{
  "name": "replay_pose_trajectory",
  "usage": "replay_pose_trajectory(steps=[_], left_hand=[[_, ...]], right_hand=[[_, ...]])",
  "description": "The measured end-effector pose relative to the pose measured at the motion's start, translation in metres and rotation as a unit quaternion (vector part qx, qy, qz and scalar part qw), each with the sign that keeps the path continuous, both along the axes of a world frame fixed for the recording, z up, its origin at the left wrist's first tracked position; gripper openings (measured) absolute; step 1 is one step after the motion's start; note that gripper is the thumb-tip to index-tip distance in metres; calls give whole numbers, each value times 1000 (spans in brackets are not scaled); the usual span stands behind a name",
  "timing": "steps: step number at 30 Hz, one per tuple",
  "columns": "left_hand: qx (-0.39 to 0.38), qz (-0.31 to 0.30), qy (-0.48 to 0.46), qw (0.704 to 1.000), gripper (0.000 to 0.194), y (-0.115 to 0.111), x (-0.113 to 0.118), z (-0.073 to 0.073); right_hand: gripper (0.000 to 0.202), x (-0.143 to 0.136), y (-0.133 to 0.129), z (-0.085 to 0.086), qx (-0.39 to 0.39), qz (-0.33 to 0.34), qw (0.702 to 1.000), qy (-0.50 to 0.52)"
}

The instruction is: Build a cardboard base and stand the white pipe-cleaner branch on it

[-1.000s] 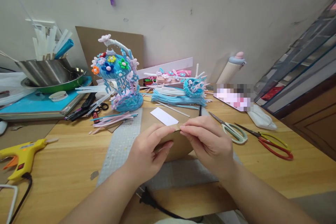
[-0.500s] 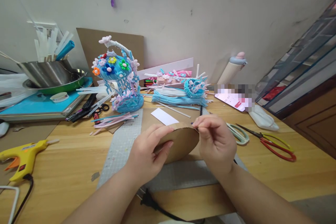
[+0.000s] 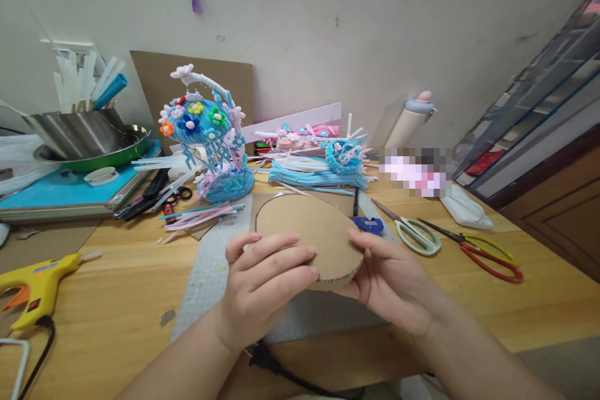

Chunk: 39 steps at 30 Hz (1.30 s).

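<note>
One cardboard disc (image 3: 307, 231), round, corrugated at its cut edge, held between two bare hands above a gray cutting mat (image 3: 204, 287) on a wooden table (image 3: 122, 300), broad face tilted up toward the camera. Left hand (image 3: 265, 284): partly open, fingers laid over the disc's near left face; thumb hidden, its hold not visible. Right hand (image 3: 394, 284): half-curled around the disc's right rim, one fingertip at the edge, the rest lower down, partly out of sight. Just behind the right hand, one blue object (image 3: 368, 225), mostly covered, kind unclear. To the right: white-handled scissors (image 3: 417, 234); beside them, scissors with red and yellow handles (image 3: 490, 256). Beyond the disc: a bundle of light-blue pipe cleaners (image 3: 314, 175), a blue coiled piece (image 3: 344, 156) resting upon it. Left of these, one blue pipe-cleaner lamp-like ornament (image 3: 206, 131), hung with colored flowers, on a round base. Far left, one yellow glue gun (image 3: 47, 284), lying on its side. Below the hands, one black plug (image 3: 262, 356) with cord.
</note>
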<state>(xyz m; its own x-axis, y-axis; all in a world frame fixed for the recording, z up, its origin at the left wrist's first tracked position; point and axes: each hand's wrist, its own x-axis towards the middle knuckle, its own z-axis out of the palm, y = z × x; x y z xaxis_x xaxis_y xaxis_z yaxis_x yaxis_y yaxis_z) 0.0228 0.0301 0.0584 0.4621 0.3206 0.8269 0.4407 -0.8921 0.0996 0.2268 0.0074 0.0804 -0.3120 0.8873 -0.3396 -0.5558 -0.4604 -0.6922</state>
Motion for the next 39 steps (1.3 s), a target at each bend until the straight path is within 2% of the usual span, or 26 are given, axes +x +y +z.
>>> replay_pose_trajectory(steps=[3, 5, 8, 10, 13, 14, 16, 20, 22, 23, 24, 25, 27, 28, 29, 30, 31, 33, 34, 37, 39], left_hand=[[-105, 12, -72, 992, 38, 2, 6, -5], [-215, 4, -177, 960, 46, 5, 10, -11], [-375, -1, -308, 874, 50, 10, 16, -17], [-479, -8, -350, 805, 52, 14, 19, -18], [-616, -60, -370, 693, 55, 15, 22, -15], [-645, -73, -371, 664, 52, 15, 23, -13], [-672, -73, -375, 635, 45, 16, 23, -10], [-688, -55, -356, 630, 44, 19, 17, -6], [-709, -43, -323, 625, 47, 24, 6, -3], [-713, -32, -312, 627, 50, 26, -1, -1], [-708, -17, -313, 633, 53, 29, -9, 1], [-703, 3, -301, 645, 55, 32, -16, 3], [-728, 15, -254, 637, 56, 35, -29, 4], [-743, 16, -228, 629, 56, 36, -33, 4], [-757, 16, -209, 619, 55, 36, -35, 3], [-768, 15, -195, 610, 54, 36, -35, 2], [-774, 14, -188, 604, 53, 35, -34, 0], [-773, 13, -180, 608, 50, 33, -28, -6], [-757, 19, -169, 631, 47, 33, -26, -10], [-644, 82, -114, 752, 41, 40, -24, -22], [-553, 139, -107, 815, 40, 46, -28, -25]], right_hand=[[38, -5, -4, -3, 24, -71, 997, 12], [44, -8, -6, -8, 65, -128, 990, 11], [53, -12, -9, -14, 91, -175, 980, 19], [58, -14, -13, -20, 83, -176, 980, 25], [60, -16, -22, -29, 62, -126, 990, 25], [59, -17, -25, -32, 56, -103, 993, 25], [53, -18, -29, -37, 46, -72, 996, 23], [35, -9, -32, -41, 55, -98, 993, -30], [31, 8, -30, -44, 90, -136, 979, -119], [30, 20, -29, -46, 115, -157, 962, -190], [30, 33, -26, -48, 140, -172, 933, -285], [29, 47, -23, -51, 164, -178, 887, -394], [26, 75, -16, -57, 187, -188, 746, -610], [28, 86, -12, -61, 186, -176, 688, -679], [32, 95, -7, -65, 175, -162, 656, -716], [37, 102, -3, -68, 162, -140, 650, -729], [42, 106, 2, -71, 151, -120, 658, -728], [46, 108, 9, -77, 134, -106, 691, -702], [43, 108, 12, -78, 131, -109, 707, -687], [31, 106, 15, -78, 128, -129, 745, -642], [22, 106, 13, -74, 122, -140, 768, -613]])
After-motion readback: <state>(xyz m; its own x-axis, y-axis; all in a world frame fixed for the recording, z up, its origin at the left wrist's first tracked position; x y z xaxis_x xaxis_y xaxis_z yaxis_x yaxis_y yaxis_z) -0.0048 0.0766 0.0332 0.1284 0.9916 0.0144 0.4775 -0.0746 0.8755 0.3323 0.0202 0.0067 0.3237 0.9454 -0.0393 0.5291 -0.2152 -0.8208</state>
